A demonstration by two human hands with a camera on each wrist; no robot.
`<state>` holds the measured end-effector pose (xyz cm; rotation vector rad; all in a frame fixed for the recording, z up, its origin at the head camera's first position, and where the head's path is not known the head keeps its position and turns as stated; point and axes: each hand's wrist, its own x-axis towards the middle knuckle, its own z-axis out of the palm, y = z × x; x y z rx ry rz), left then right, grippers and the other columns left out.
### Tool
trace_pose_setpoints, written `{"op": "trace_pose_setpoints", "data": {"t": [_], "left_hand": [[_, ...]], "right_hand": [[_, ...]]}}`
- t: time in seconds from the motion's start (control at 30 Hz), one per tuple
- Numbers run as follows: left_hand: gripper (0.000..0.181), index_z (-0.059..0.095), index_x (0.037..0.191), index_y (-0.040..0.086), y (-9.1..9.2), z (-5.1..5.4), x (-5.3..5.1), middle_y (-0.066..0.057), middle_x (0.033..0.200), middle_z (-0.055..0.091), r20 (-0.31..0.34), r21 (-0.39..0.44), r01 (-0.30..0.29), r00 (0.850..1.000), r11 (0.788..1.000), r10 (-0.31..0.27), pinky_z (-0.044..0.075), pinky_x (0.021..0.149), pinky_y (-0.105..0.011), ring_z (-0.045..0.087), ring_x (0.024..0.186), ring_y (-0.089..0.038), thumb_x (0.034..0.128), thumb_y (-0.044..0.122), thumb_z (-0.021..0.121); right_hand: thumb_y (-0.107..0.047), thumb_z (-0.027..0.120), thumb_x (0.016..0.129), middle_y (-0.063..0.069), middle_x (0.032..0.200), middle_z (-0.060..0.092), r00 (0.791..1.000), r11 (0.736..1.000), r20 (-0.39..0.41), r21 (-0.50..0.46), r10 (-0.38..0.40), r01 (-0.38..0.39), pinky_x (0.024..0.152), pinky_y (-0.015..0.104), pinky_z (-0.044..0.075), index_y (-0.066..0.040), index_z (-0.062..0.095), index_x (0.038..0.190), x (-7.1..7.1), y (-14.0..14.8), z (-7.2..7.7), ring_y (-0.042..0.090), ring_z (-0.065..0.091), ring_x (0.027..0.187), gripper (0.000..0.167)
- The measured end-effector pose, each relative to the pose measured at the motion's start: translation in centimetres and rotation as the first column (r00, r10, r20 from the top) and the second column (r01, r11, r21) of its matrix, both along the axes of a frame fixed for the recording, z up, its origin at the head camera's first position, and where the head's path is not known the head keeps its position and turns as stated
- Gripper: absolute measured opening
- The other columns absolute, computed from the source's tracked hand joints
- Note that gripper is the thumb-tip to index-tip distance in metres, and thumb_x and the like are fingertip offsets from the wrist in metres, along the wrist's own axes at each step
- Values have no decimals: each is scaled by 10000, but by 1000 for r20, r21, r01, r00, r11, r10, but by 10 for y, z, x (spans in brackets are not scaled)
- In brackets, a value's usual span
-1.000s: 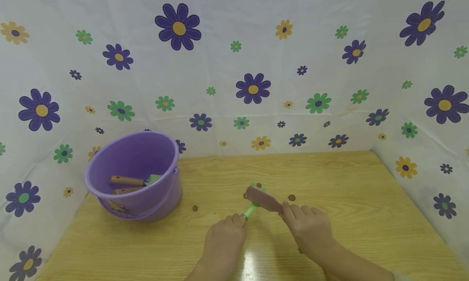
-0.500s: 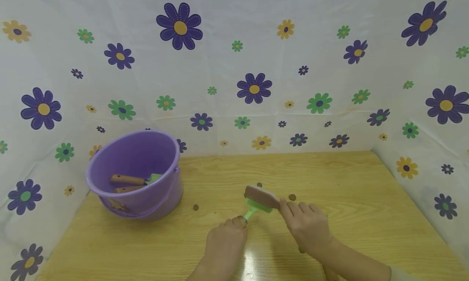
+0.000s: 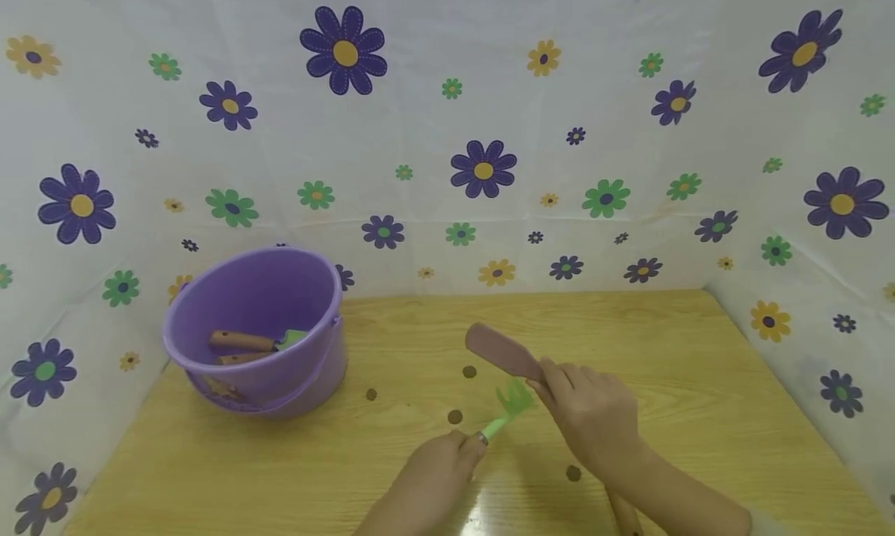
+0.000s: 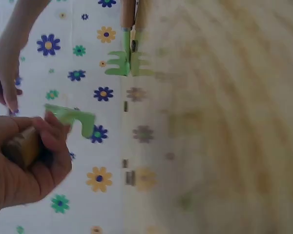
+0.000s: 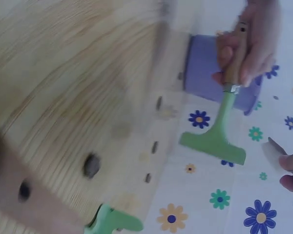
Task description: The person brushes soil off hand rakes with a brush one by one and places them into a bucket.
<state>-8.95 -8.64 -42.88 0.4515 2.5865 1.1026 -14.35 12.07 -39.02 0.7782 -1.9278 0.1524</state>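
Observation:
My left hand [image 3: 437, 462] grips the wooden handle of a green hand rake [image 3: 515, 396], its head raised above the table. In the right wrist view that rake's wide green head [image 5: 215, 141] shows edge-on. My right hand [image 3: 594, 415] holds a flat, pinkish-brown paddle-like tool [image 3: 499, 349] with a rounded end, tilted up to the left; its exact kind is unclear. The two tools are apart. Several small dark round pieces lie about, such as one [image 3: 469, 371] below the paddle and one [image 3: 573, 473] by the right forearm.
A purple bucket [image 3: 259, 392] stands at the left with wooden-handled tools inside, one with a green head. A second green rake [image 4: 119, 63] lies on the table; its wooden handle [image 3: 625, 513] shows beneath the right forearm. Flower-patterned cloth [image 3: 419, 132] encloses the back and sides.
The rake, earlier partly under the paddle tool, has moved right and clear of it, turning to show its tines. My right hand has lifted the paddle tool slightly. More dark pieces are uncovered.

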Motion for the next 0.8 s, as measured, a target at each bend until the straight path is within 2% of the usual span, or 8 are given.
{"op": "trace_pose_setpoints", "data": {"t": [0.03,0.07,0.1,0.27,0.4,0.57,0.7,0.8], "left_hand": [[426,604,939,-7,-2,-4,-2,-18,712,528,125,155,-57,991,986,38,375,494,-198,430,579,-110,1008,368,414],[479,605,933,-25,-4,-7,-4,-22,710,529,223,274,-127,973,953,65,371,503,-210,428,591,-121,1008,398,394],[478,612,939,-28,-6,-11,-5,-22,715,537,272,338,-146,961,930,52,381,515,-204,435,597,-119,1002,402,410],[488,628,999,-60,-7,-24,-9,8,711,569,430,524,-235,903,819,-16,456,562,-174,495,606,-83,982,396,456],[454,606,994,-38,-4,-21,-8,48,717,556,566,634,-351,818,689,-104,447,558,-126,491,597,-22,976,393,464],[334,537,963,68,-1,-12,-5,106,707,527,645,730,-475,715,492,-268,387,534,-64,461,568,48,1006,373,408],[328,496,975,93,-2,-5,-3,129,697,510,650,757,-534,670,376,-359,378,530,-50,467,556,73,1033,365,322],[349,491,976,94,-4,-2,-3,129,692,507,655,755,-570,654,324,-377,387,528,-50,478,554,73,1040,368,283]], "right_hand": [[-335,456,997,91,650,672,1000,1000,29,-19,8,-7,361,270,452,-7,681,811,1,-1,1,196,615,472,438],[-349,453,997,85,655,675,999,999,52,-33,13,-11,357,265,447,-16,678,807,1,-1,3,189,618,475,444],[-360,450,998,80,658,678,998,999,69,-40,13,-10,361,262,455,-22,680,805,2,-2,4,182,620,476,451],[-403,414,1003,62,631,670,989,998,144,-64,24,-15,343,208,426,-18,671,781,5,-1,4,129,594,437,514],[-435,387,1002,25,588,640,978,997,209,-73,27,-12,339,148,374,-19,657,762,9,2,4,65,527,397,551],[-472,390,989,-24,555,611,968,994,241,-96,64,-42,345,94,317,-48,653,732,16,3,6,6,454,382,562],[-493,417,972,-63,530,584,960,989,252,-116,120,-94,352,63,291,-82,654,718,22,2,9,-28,424,383,539],[-491,435,965,-58,550,613,952,984,261,-123,161,-133,366,69,341,-90,672,725,26,2,11,-21,477,399,525]]}}
